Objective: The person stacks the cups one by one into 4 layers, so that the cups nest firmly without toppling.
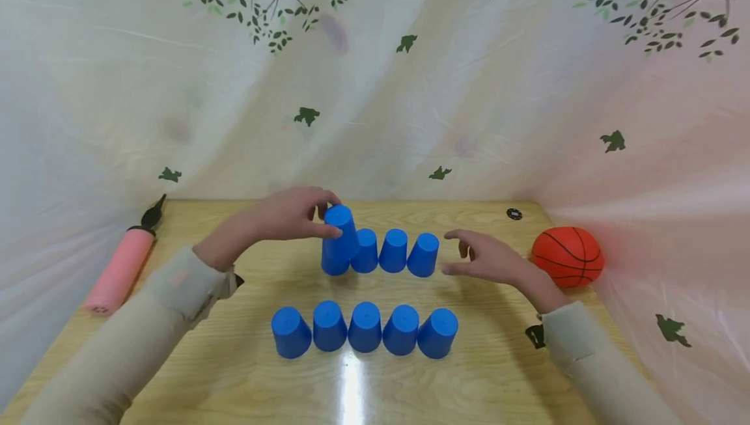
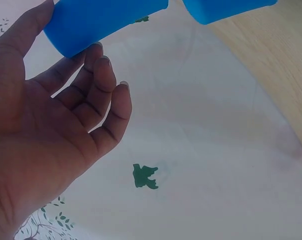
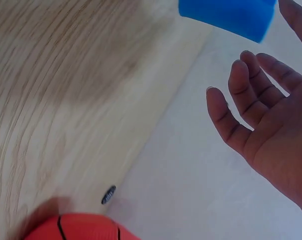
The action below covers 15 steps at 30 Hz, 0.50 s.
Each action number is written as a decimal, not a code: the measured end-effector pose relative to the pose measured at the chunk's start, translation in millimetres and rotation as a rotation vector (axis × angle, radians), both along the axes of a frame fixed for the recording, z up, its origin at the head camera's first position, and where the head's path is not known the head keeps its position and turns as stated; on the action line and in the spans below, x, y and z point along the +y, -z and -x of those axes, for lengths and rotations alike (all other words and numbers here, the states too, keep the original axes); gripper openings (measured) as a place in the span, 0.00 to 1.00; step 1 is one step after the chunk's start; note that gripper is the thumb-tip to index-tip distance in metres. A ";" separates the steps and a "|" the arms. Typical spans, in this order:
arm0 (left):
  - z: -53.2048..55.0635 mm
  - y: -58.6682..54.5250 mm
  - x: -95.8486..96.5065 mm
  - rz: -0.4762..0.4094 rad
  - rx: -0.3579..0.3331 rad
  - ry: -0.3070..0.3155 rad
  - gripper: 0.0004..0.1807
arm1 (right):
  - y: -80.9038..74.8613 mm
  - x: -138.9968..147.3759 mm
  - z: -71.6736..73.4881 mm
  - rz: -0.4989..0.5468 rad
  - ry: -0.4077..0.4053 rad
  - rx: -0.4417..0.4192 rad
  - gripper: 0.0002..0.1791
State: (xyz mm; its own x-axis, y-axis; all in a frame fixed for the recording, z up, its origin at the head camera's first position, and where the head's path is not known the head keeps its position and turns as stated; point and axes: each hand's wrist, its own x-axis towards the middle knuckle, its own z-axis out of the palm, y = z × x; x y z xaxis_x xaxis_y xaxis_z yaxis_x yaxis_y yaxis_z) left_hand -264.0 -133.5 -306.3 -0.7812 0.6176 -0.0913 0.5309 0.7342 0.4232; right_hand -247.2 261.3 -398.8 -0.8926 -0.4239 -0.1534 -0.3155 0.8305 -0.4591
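Observation:
My left hand (image 1: 293, 213) pinches an upside-down blue cup (image 1: 342, 233) between thumb and fingers. It is raised, overlapping the leftmost blue cup (image 1: 334, 267) of the back row in the head view. The left wrist view shows a gap between the held cup (image 2: 106, 22) and another blue cup (image 2: 226, 9). My right hand (image 1: 489, 257) is just right of the row's rightmost blue cup (image 1: 423, 256), fingers spread and holding nothing. In the right wrist view a blue cup (image 3: 231, 15) is beyond its fingertips.
A front row of several upside-down blue cups (image 1: 364, 327) stands nearer me on the wooden table (image 1: 234, 373). At the left lies a pink hand pump (image 1: 123, 269). An orange-red toy basketball (image 1: 567, 257) and a black disc (image 1: 513, 214) are at the right. A pale curtain (image 1: 375, 86) hangs behind.

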 end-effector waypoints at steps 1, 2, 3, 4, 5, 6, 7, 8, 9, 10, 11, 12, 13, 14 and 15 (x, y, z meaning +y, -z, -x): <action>1.2 -0.8 -0.2 0.002 0.003 -0.005 0.29 | -2.2 2.7 -3.8 0.000 0.004 0.011 0.43; 2.3 -1.3 -0.3 0.005 0.006 -0.009 0.30 | -4.6 5.3 -8.0 0.001 0.011 0.020 0.42; 3.4 -1.7 -0.4 0.007 0.010 -0.013 0.30 | -7.0 7.7 -12.1 0.007 0.017 0.027 0.42; 4.7 -1.6 -0.3 0.008 0.011 -0.016 0.30 | -9.4 9.9 -16.3 0.010 0.022 0.037 0.41; 6.2 -1.5 -0.3 0.009 0.013 -0.019 0.30 | -11.3 12.0 -20.3 0.012 0.026 0.048 0.42; 7.3 -1.7 -0.1 0.015 0.017 -0.023 0.30 | -13.0 13.8 -24.7 0.014 0.030 0.058 0.42; 8.5 -1.7 0.2 0.017 0.022 -0.024 0.30 | -14.1 15.4 -29.0 0.011 0.031 0.071 0.41; 9.7 -1.8 0.6 0.018 0.026 -0.026 0.30 | -14.9 16.5 -33.3 0.010 0.033 0.078 0.41; 10.6 -2.1 0.9 0.019 0.028 -0.027 0.30 | -15.2 17.2 -37.6 0.009 0.031 0.083 0.40; 11.5 -2.2 1.2 0.018 0.032 -0.024 0.29 | -15.0 17.7 -41.8 0.005 0.027 0.085 0.40; 12.5 -2.5 1.8 0.020 0.034 -0.027 0.29 | -14.4 17.8 -46.0 0.004 0.022 0.084 0.40; 13.3 -2.7 2.5 0.023 0.036 -0.030 0.29 | -13.7 17.5 -50.1 0.002 0.015 0.081 0.39; 14.6 -2.4 3.1 0.020 0.036 -0.032 0.30 | -13.0 16.8 -53.9 0.003 0.007 0.078 0.38; 16.0 -2.1 3.7 0.020 0.037 -0.035 0.30 | -12.0 16.2 -57.2 0.004 0.000 0.070 0.37; 17.4 -1.6 4.3 0.021 0.037 -0.038 0.30 | -11.4 15.4 -60.6 0.003 -0.009 0.066 0.36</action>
